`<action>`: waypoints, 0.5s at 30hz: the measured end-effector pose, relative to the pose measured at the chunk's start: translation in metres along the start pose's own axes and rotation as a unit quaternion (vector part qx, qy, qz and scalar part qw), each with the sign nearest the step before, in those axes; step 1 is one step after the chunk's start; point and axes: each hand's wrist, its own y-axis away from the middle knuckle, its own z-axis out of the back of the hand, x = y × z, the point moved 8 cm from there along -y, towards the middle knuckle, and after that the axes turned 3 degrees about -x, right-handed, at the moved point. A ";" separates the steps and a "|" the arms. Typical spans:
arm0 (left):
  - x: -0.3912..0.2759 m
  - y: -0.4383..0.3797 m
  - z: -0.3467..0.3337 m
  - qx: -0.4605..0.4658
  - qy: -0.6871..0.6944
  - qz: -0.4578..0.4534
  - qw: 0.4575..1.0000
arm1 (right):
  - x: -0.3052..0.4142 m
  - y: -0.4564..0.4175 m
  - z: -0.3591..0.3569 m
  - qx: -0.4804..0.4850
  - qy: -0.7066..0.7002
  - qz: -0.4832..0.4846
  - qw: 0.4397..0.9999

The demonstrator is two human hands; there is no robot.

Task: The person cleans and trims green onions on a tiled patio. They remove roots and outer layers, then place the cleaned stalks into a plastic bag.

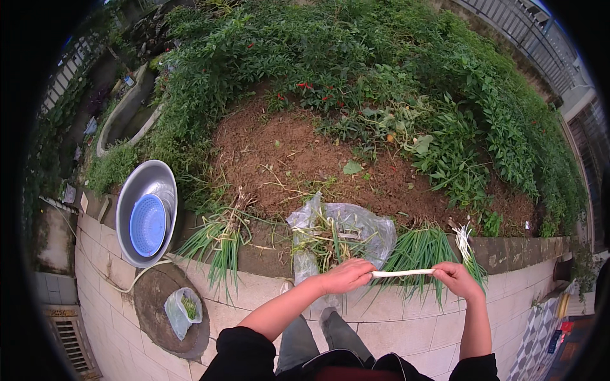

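Note:
A long white stalk, probably of a scallion, is stretched level between my two hands. My left hand grips one end and my right hand pinches the other. Behind my left hand, a clear plastic bag lies spread out with green and yellowed leaf scraps on it. A pile of green scallions rests behind the stalk. Just beyond my right hand lies a small bunch of scallions with clean white ends. Another bunch, with dry, soiled roots, lies to the left of the bag.
On the left, a large metal basin holds a blue plastic colander. A plastic bag with cut greens sits on a round cover. Beyond the stone ledge are bare soil and pepper plants. A hose runs beside the basin.

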 end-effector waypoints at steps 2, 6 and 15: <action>0.004 0.005 0.004 -0.018 0.024 0.029 0.999 | 0.002 -0.005 -0.005 -0.009 0.015 -0.006 1.000; 0.020 0.014 0.000 -0.055 0.146 0.123 0.980 | -0.001 -0.016 -0.014 0.000 0.008 0.006 1.000; 0.032 0.023 -0.008 -0.048 0.315 0.164 0.933 | -0.015 -0.040 -0.029 -0.005 0.012 -0.012 1.000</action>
